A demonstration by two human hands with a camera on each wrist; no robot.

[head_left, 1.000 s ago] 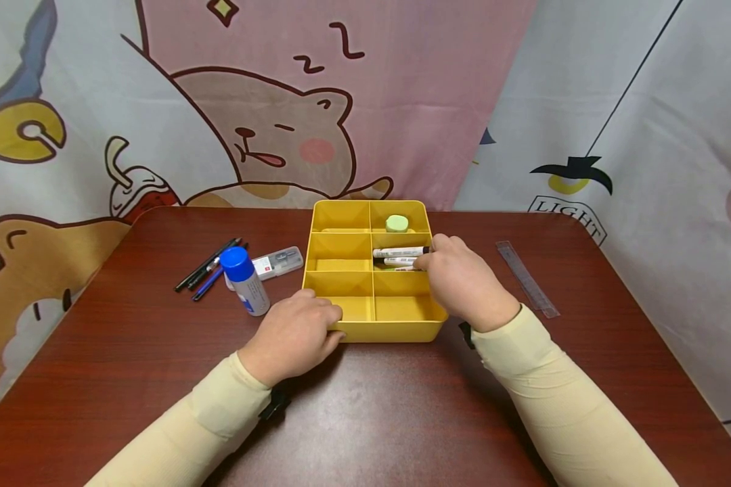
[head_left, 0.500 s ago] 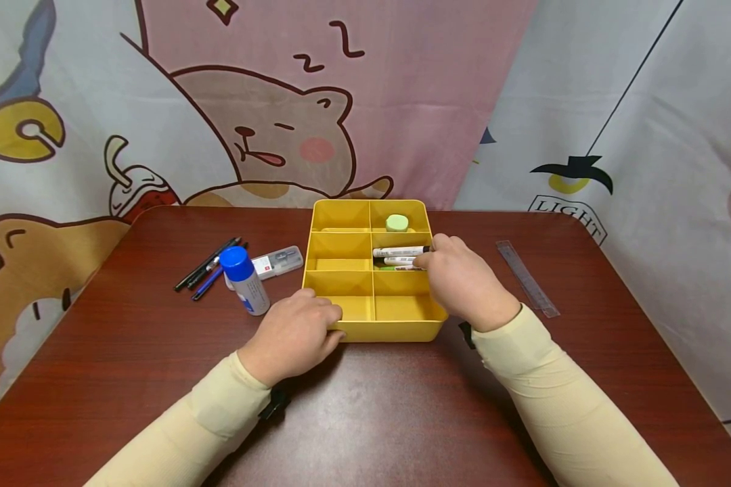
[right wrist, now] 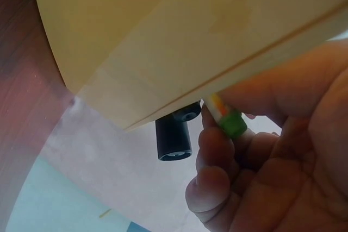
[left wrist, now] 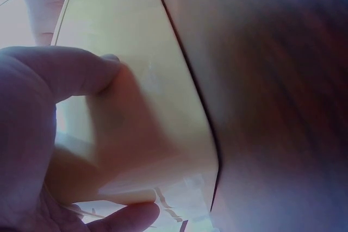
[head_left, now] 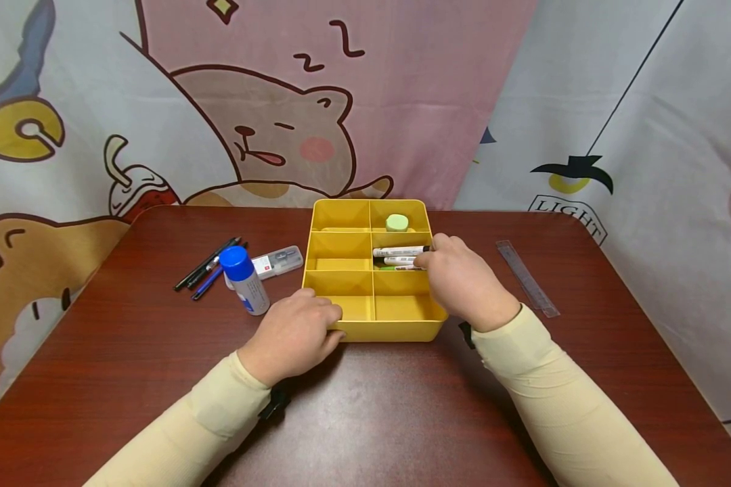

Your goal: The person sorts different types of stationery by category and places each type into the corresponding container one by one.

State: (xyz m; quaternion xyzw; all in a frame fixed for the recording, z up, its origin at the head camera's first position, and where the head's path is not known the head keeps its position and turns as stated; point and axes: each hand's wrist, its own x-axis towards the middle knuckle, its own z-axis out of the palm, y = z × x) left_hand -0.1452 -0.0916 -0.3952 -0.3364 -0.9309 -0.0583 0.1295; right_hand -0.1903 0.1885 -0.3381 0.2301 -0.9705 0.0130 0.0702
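A yellow organizer box point(head_left: 390, 331) with several compartments sits on the table. My left hand point(head_left: 294, 335) grips its near left corner; in the left wrist view the thumb point(left wrist: 81, 71) presses the front wall. At the right rim my right hand point(head_left: 463, 281) pinches a white marker with a green end point(right wrist: 232, 124), seen in the right wrist view. Two markers with black caps point(right wrist: 174, 139) stick out past the rim beside my fingers. Their white barrels point(head_left: 401, 251) lie in the middle right compartment, partly hidden by the hand. A pale green block point(head_left: 396, 223) lies in the back right compartment.
Left of the box stands a white bottle with a blue cap point(head_left: 239, 265). Behind it lie a clear plastic case point(head_left: 280, 261) and several black and blue pens point(head_left: 202, 270). A transparent ruler point(head_left: 526, 279) lies on the right. A printed cloth point(head_left: 426, 101) hangs behind the table.
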